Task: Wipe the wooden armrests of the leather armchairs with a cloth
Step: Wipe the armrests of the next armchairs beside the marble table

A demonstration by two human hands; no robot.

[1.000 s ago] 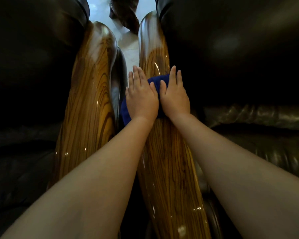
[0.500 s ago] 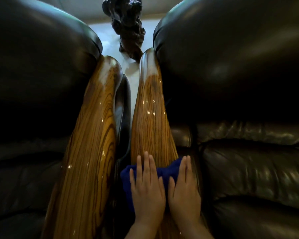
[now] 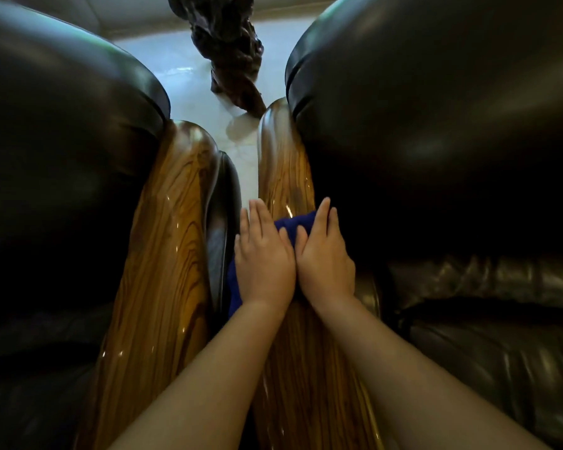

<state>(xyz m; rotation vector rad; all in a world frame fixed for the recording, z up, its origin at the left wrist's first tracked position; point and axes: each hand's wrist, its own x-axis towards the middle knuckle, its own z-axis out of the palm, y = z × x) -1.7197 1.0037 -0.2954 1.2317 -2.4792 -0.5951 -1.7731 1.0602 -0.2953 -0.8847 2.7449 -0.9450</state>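
Observation:
Two glossy wooden armrests run away from me side by side. On the right armrest (image 3: 285,177) lies a dark blue cloth (image 3: 293,225), draped over its left edge. My left hand (image 3: 263,258) and my right hand (image 3: 324,258) press flat on the cloth next to each other, fingers pointing forward, about halfway along the armrest. Most of the cloth is hidden under my palms. The left armrest (image 3: 163,254) has nothing on it.
A dark leather armchair (image 3: 62,157) fills the left side and another leather armchair (image 3: 452,141) the right. A narrow gap separates the two armrests. Beyond them is pale tiled floor (image 3: 182,76) with a dark gnarled wooden object (image 3: 231,53) standing on it.
Half a second ago my hands and the cloth were at the near end of the right armrest; they have slid forward to its middle, my forearms stretching out.

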